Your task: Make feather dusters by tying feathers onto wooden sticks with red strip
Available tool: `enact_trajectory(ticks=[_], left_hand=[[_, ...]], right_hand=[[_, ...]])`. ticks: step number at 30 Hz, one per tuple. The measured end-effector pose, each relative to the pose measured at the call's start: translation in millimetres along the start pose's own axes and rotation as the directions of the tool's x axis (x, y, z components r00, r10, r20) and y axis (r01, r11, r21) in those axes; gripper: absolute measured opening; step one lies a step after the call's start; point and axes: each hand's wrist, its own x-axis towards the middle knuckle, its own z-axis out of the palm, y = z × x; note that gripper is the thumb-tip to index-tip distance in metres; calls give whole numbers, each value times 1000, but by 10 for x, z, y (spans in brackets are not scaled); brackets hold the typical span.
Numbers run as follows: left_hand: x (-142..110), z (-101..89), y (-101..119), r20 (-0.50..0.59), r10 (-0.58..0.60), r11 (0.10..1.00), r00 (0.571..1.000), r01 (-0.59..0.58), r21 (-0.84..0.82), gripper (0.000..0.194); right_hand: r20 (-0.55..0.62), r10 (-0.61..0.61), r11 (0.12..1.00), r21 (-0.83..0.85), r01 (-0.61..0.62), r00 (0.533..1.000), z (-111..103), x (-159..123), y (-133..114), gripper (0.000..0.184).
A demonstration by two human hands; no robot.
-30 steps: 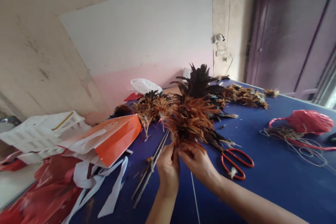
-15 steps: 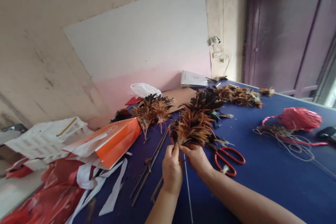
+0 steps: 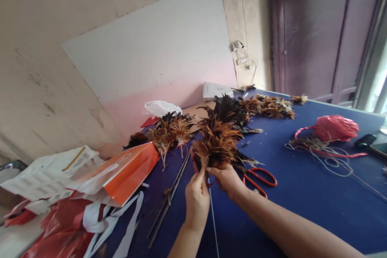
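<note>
Both of my hands pinch the narrow base of a feather duster [image 3: 218,139], a thick bundle of brown feathers with black ones at its far end. My left hand [image 3: 198,197] has its thumb and fingers closed on the base from the left. From the right, my right hand [image 3: 228,181] presses thumb and fingers on the lowest feathers. Its stick, if any, is hidden by my hands. Scissors with red handles [image 3: 262,178] lie just right of my right hand, their blades covered by feathers. Thin dark sticks [image 3: 169,199] lie left of my left hand.
Smaller feather bunches [image 3: 171,133] lie left of the duster, and a feather pile [image 3: 266,107] lies behind it. A pink twine ball [image 3: 335,127] and tangled string [image 3: 329,157] are at right. An orange paper bag [image 3: 131,179], white basket [image 3: 51,171] and red plastic [image 3: 60,225] crowd the left.
My view has turned slightly right, so most things sit further left. Both hands keep their grip on the duster's base, with the fingers shifted only a little.
</note>
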Motion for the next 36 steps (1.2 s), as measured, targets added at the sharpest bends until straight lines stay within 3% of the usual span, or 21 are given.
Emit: enact_trajectory(ticks=[5, 9, 14, 18, 20, 23, 25, 27, 30, 33, 36], left_hand=[[-17, 62, -49, 45, 162, 946, 986, -168, 278, 42], [-32, 83, -69, 84, 204, 922, 975, -220, 318, 42], [-35, 37, 13, -3, 139, 984, 990, -138, 116, 34], [-49, -24, 188, -6, -124, 978, 992, 121, -170, 28], [-55, -52, 272, 66, -312, 886, 948, 316, -340, 32], [-52, -87, 333, 274, -540, 554, 796, 582, -595, 29], [-38, -113, 333, 428, -608, 305, 669, 695, -651, 23], [-18, -141, 323, 536, -608, 151, 585, 748, -646, 20], [8, -177, 325, 662, -528, 22, 532, 787, -616, 23], [15, -193, 336, 761, -425, -81, 491, 816, -572, 24], [3, -186, 305, 769, -379, -92, 515, 806, -585, 22]], right_hand=[[-76, 125, 987, 114, -116, 989, -14, 28, 72, 40], [-69, 108, 985, 143, -97, 992, -37, 35, 78, 42], [-26, 24, 998, 62, -22, 999, -45, 17, -30, 37], [89, -1, 1000, 17, 0, 996, -77, 5, -132, 35], [186, -9, 1000, 7, 8, 983, -94, -9, -174, 33], [343, -23, 1000, 4, 23, 939, -106, -43, -226, 31], [397, -39, 999, -2, 43, 917, -113, -61, -250, 31], [419, -19, 997, -55, 47, 908, -126, -68, -261, 31], [426, 47, 989, -145, 17, 904, -158, -61, -263, 32], [450, 72, 991, -132, -14, 890, -187, -43, -258, 33], [450, 96, 992, -116, -49, 888, -205, -14, -249, 35]])
